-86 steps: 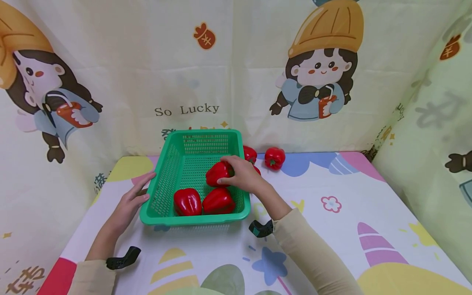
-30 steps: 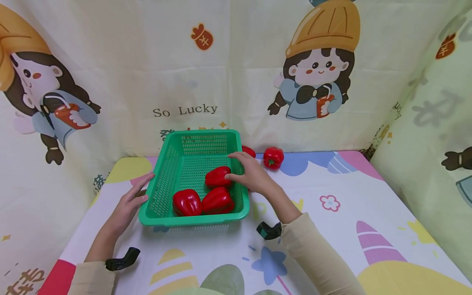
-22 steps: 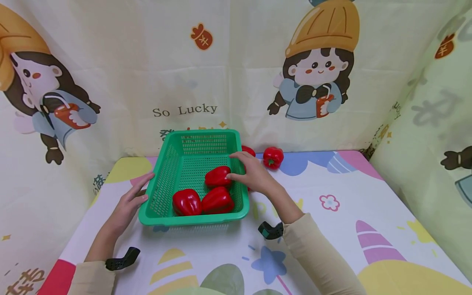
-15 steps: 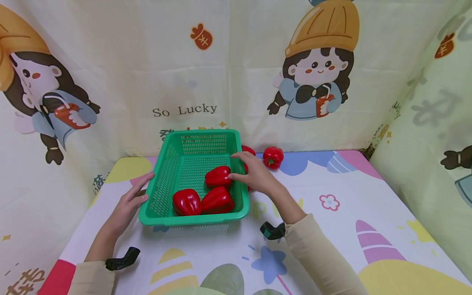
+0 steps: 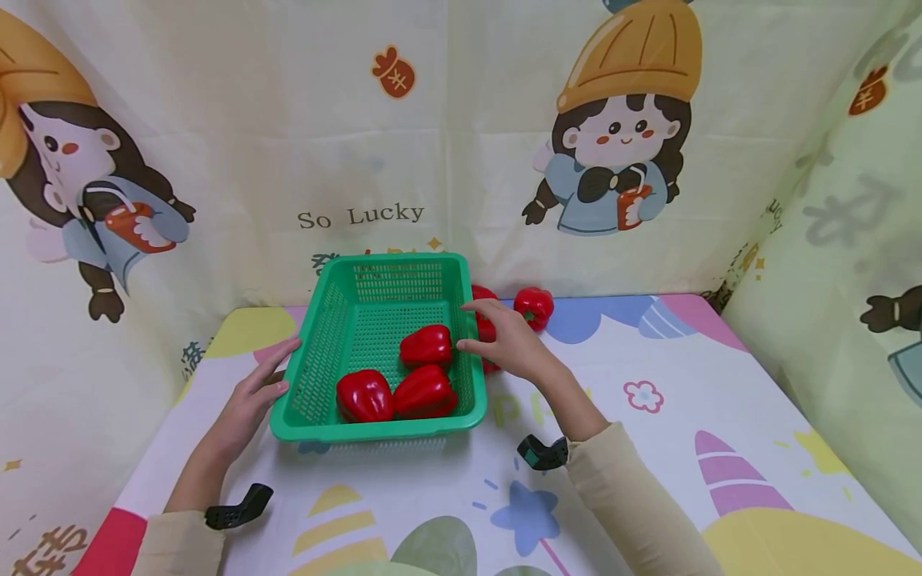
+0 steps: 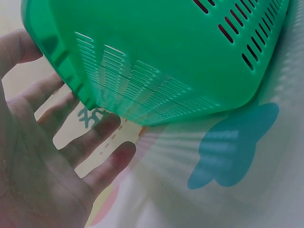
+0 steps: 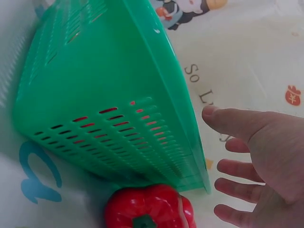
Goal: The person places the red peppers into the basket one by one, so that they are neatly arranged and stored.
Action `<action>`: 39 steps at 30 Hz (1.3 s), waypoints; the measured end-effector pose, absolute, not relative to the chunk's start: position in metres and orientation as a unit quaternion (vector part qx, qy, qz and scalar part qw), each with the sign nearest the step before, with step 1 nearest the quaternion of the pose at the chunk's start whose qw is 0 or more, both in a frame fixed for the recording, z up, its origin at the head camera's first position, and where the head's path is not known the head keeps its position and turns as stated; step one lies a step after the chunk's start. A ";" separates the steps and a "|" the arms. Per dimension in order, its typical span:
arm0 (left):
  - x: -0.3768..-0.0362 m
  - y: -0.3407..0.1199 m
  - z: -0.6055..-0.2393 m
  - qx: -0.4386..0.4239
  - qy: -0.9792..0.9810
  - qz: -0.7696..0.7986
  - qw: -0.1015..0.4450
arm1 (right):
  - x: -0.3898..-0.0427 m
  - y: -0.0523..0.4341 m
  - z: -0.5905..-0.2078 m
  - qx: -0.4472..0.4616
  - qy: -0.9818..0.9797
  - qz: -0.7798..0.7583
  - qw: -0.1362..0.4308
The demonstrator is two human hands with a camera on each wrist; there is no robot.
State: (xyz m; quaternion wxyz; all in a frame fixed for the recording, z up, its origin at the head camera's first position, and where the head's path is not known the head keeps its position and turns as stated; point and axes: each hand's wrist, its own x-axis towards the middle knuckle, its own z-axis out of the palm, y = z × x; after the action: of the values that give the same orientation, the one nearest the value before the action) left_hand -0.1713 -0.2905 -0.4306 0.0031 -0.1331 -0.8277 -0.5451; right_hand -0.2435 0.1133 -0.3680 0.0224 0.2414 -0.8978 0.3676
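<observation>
A green plastic basket (image 5: 374, 432) stands on the table with three red bell peppers inside. One bell pepper (image 5: 365, 395) lies at the front left, another (image 5: 425, 392) beside it, and a third (image 5: 426, 346) just behind. My left hand (image 5: 248, 406) rests with extended fingers at the basket's left rim; the left wrist view shows its fingertips along the green side (image 6: 156, 57). My right hand (image 5: 507, 340) is spread over the right rim, nothing in its grasp. Below it in the right wrist view, a red bell pepper (image 7: 149, 209) sits against the basket's outer wall.
To the right of the basket, partly hidden by my right hand, are more red peppers (image 5: 485, 326). A further red pepper (image 5: 534, 308) sits near the back edge. A patterned cloth (image 5: 612, 448) covers the table, and a printed curtain (image 5: 490, 160) hangs behind.
My right hand has let go of the third pepper, leaving it in the basket, and has drawn back rightward over the rim. The left hand stays at the left rim.
</observation>
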 end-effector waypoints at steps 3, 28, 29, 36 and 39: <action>-0.171 -0.291 -0.431 -0.135 -0.827 -0.546 0.004 | -0.243 0.116 -0.368 0.235 -0.898 0.371 0.017; -0.171 -0.291 -0.432 -0.138 -0.823 -0.550 0.003 | -0.247 0.132 -0.379 0.224 -0.898 0.376 0.039; -0.171 -0.291 -0.432 -0.138 -0.823 -0.551 0.003 | -0.247 0.133 -0.380 0.224 -0.899 0.374 0.040; -0.171 -0.291 -0.432 -0.140 -0.822 -0.551 0.006 | -0.249 0.136 -0.383 0.219 -0.899 0.377 0.039; -0.171 -0.291 -0.432 -0.142 -0.821 -0.554 0.006 | -0.249 0.137 -0.384 0.218 -0.897 0.383 0.036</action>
State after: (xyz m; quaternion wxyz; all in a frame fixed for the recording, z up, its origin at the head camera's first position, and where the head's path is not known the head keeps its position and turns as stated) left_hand -0.1713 -0.2912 -0.4320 0.0058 -0.1417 -0.8207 -0.5535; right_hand -0.2493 0.1375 -0.3838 0.0359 0.2176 -0.8970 0.3832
